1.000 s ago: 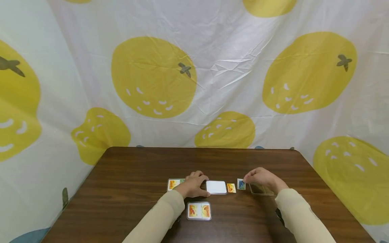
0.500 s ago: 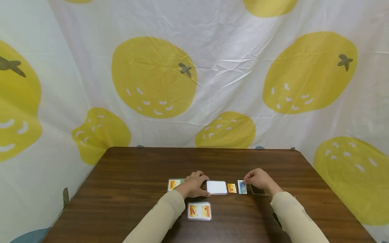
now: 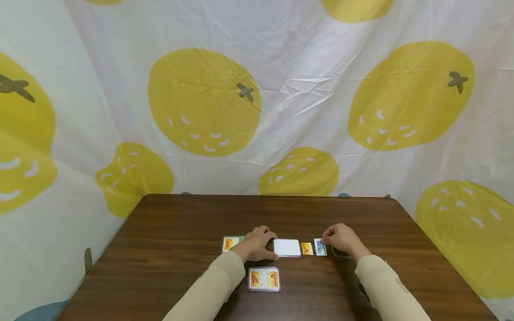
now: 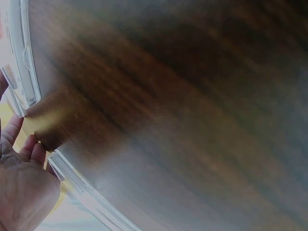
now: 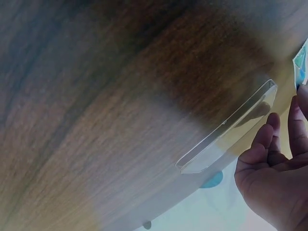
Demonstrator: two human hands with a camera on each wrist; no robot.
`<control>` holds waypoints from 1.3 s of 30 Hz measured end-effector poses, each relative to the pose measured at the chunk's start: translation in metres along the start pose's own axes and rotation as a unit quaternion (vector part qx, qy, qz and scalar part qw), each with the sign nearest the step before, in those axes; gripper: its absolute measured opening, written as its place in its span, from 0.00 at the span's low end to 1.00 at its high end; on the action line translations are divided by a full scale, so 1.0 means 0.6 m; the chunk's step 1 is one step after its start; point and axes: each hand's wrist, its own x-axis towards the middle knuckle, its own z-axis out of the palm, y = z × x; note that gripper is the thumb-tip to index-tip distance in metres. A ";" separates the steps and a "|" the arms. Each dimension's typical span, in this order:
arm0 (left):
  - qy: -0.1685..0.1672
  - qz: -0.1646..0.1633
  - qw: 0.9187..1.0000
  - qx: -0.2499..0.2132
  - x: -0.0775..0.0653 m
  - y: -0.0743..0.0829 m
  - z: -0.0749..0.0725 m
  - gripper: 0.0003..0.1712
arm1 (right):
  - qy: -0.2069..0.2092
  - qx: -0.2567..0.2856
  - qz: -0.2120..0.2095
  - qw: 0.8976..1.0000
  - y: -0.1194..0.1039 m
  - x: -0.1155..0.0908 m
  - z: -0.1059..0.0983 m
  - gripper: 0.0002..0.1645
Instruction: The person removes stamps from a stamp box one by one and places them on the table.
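In the head view my right hand (image 3: 341,237) pinches the top right corner of a blue-and-white stamp (image 3: 321,248). The stamp's toothed edge shows in the right wrist view, where the stamp (image 5: 301,67) is partly cut off. Left of it lies an orange-yellow stamp (image 3: 307,248). My left hand (image 3: 259,244) spreads thumb and fingers at the left edge of a clear case with a white insert (image 3: 287,248). A clear case part (image 5: 231,130) lies under my right hand, mostly hidden from the head view.
A clear case (image 3: 263,279) with two orange stamps lies nearer me. Another case (image 3: 233,243) with stamps is partly covered by my left hand. The brown table (image 3: 180,218) ends at a white curtain (image 3: 289,120) with yellow fruit prints.
My right hand has moved slightly left and toward me, and the blue stamp now shows its full length. More of the clear part is covered. My left hand stays in place.
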 end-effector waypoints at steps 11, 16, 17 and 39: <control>-0.002 0.001 1.000 -0.002 -0.002 0.002 -0.002 0.33 | 0.001 0.003 0.006 1.000 0.001 0.001 0.003 0.07; -0.003 0.000 1.000 -0.002 -0.002 0.002 -0.002 0.33 | 0.004 0.001 -0.006 1.000 0.002 -0.001 0.000 0.08; -0.003 0.000 1.000 -0.003 -0.002 0.003 -0.002 0.33 | 0.007 0.001 -0.007 1.000 0.003 -0.001 -0.001 0.08; -0.004 -0.003 1.000 -0.005 0.001 -0.002 0.000 0.33 | -0.010 0.028 -0.044 0.999 0.061 -0.020 -0.047 0.25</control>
